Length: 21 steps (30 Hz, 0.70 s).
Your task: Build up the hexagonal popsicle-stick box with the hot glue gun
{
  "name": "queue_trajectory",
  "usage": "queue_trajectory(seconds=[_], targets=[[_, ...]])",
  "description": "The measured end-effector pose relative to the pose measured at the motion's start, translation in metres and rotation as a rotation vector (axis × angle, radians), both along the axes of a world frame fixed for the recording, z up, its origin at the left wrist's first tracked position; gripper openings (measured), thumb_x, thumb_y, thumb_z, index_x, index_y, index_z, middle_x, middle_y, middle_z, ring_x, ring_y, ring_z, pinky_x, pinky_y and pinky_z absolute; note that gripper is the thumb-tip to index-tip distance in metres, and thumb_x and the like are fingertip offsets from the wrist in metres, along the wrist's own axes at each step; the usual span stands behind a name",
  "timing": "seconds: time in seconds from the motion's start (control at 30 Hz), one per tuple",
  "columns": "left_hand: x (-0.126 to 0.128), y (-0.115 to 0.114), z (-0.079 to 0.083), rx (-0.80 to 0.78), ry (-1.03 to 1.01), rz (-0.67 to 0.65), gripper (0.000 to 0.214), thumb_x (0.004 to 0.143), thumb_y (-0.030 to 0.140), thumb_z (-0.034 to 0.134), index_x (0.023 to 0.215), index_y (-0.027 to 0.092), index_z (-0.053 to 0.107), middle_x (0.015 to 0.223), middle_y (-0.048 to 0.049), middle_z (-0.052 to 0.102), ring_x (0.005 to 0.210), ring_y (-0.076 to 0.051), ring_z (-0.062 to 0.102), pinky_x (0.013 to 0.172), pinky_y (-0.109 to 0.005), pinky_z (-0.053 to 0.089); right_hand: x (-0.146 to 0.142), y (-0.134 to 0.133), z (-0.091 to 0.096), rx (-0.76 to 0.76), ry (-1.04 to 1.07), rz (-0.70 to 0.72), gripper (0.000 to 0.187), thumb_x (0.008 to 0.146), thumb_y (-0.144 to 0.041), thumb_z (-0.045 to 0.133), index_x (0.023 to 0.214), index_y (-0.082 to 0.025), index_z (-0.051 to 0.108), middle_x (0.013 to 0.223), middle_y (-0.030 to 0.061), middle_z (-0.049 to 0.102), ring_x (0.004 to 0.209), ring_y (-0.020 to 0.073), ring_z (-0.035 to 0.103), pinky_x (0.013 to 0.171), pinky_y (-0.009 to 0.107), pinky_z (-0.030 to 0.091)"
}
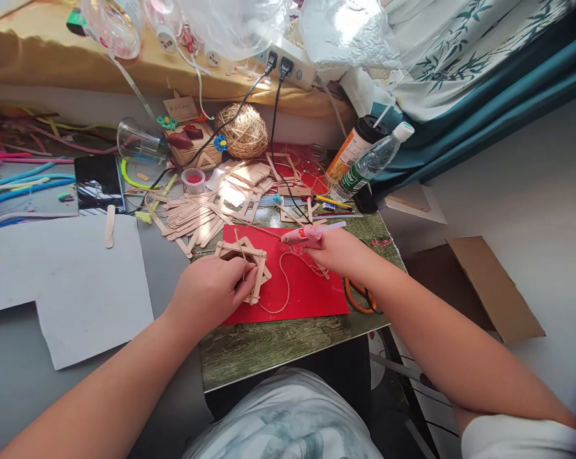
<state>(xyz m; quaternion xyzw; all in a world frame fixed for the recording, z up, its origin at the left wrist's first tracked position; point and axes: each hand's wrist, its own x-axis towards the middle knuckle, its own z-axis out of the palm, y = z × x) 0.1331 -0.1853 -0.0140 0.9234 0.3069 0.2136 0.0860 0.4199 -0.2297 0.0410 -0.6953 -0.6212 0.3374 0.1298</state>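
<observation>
Left grip (211, 284) pinches the star-shaped stick frame (260, 271) on the red card (311, 296), set on the bench (268, 347), while the right grip (338, 248) is closed around a pink glue gun (307, 234), its nozzle apart from the frame. Gluing twine (288, 284) to the frame seems the step in hand; the next move likely calls for holding the frame steady and bringing the nozzle close. Lettering on the green bottle label (353, 180) and kraft tag (181, 108) is too small to read surely.
</observation>
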Motion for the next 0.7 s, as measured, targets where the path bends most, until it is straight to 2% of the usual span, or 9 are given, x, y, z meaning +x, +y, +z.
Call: queue_trajectory(seconds=[0.13, 0.2, 0.4, 0.53, 0.7], targets=[[0.000, 0.000, -0.001, -0.002, 0.007, -0.006, 0.039, 0.106, 0.037, 0.051, 0.071, 0.022, 0.061, 0.058, -0.0004, 0.056, 0.057, -0.018, 0.052, 0.058, -0.034, 0.031, 0.008, -0.033, 0.016, 0.001, 0.210, -0.065, 0.040, 0.098, -0.027, 0.064, 0.135, -0.038, 0.075, 0.138, -0.0041, 0.076, 0.133, 0.0278, 0.068, 0.117, 0.046, 0.053], [-0.001, 0.001, -0.002, -0.013, 0.014, 0.004, 0.040, 0.106, 0.037, 0.050, 0.070, 0.022, 0.061, 0.057, -0.0005, 0.055, 0.057, -0.019, 0.053, 0.058, -0.034, 0.030, 0.013, -0.053, 0.019, -0.013, 0.251, -0.073, 0.041, 0.098, -0.032, 0.065, 0.137, -0.038, 0.074, 0.142, -0.0034, 0.074, 0.137, 0.0283, 0.066, 0.118, 0.046, 0.052], [-0.001, 0.001, -0.003, 0.000, -0.002, -0.004, 0.040, 0.105, 0.037, 0.051, 0.069, 0.022, 0.058, 0.058, 0.0002, 0.056, 0.056, -0.017, 0.053, 0.058, -0.033, 0.032, 0.012, -0.103, 0.006, -0.053, 0.029, -0.085, 0.036, 0.099, -0.039, 0.067, 0.132, -0.040, 0.077, 0.122, 0.0006, 0.081, 0.109, 0.0254, 0.077, 0.097, 0.040, 0.063], [-0.001, 0.002, -0.003, 0.007, -0.002, 0.001, 0.040, 0.105, 0.038, 0.050, 0.070, 0.022, 0.060, 0.058, -0.0004, 0.058, 0.058, -0.018, 0.054, 0.058, -0.033, 0.033, 0.008, -0.114, -0.001, -0.074, -0.076, -0.076, 0.035, 0.098, -0.039, 0.067, 0.131, -0.043, 0.078, 0.114, -0.0001, 0.082, 0.102, 0.0254, 0.077, 0.090, 0.039, 0.063], [0.000, 0.002, -0.001, -0.055, 0.031, 0.015, 0.042, 0.105, 0.041, 0.050, 0.068, 0.023, 0.057, 0.057, -0.0005, 0.056, 0.055, -0.017, 0.051, 0.057, -0.034, 0.030, 0.008, -0.113, -0.008, -0.055, -0.145, 0.014, 0.036, 0.096, -0.038, 0.068, 0.131, -0.043, 0.078, 0.106, 0.0002, 0.083, 0.098, 0.0248, 0.076, 0.083, 0.035, 0.061]])
